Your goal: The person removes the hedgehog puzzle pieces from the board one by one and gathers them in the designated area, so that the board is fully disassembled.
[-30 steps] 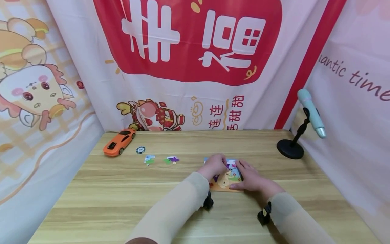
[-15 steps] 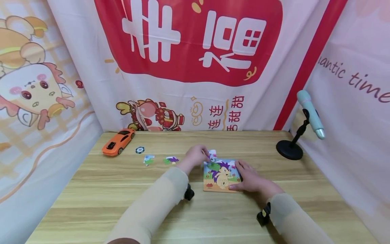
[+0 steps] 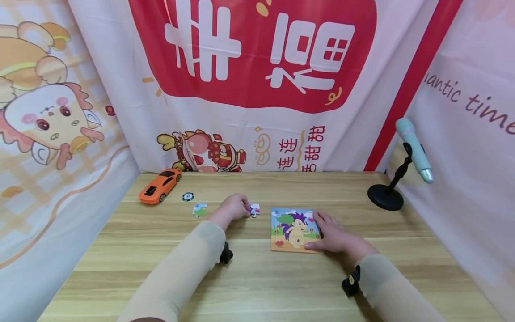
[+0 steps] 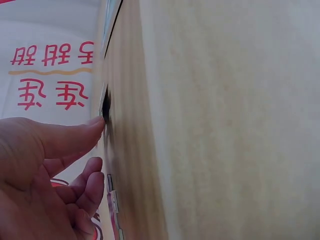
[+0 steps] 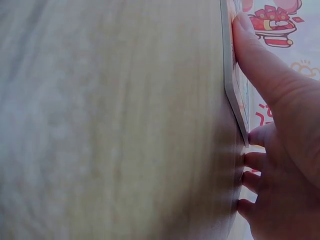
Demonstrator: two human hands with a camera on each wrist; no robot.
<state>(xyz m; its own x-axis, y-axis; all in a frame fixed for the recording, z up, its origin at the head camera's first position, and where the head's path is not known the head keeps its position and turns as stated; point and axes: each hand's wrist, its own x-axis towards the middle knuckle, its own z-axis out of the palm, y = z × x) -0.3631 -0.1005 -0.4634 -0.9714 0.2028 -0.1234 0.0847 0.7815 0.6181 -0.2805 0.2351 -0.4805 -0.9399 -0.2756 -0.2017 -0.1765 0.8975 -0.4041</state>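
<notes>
My left hand (image 3: 234,208) pinches a small jigsaw piece (image 3: 255,209) with white, purple and blue print. In the left wrist view, the thumb tip meets this thin piece (image 4: 103,100) close to the tabletop, with the other fingers loosely bent. To its right lies a square jigsaw board (image 3: 295,229) picturing a purple-spined hedgehog. My right hand (image 3: 335,232) rests at the board's right side. Its thumb lies on the board (image 5: 235,70), while the other fingers spread along the edge and touch the table.
A loose jigsaw piece (image 3: 199,209) lies left of my left hand; another piece (image 4: 114,202) shows beneath the fingers. Behind are a round chip (image 3: 187,197) and an orange toy car (image 3: 161,186). A microphone (image 3: 414,150) on a black stand (image 3: 385,197) occupies the back right.
My left hand has moved left from the board, carrying a jigsaw piece over the table. The purple-green piece seen earlier is now hidden by it. My right hand stays at the board.
</notes>
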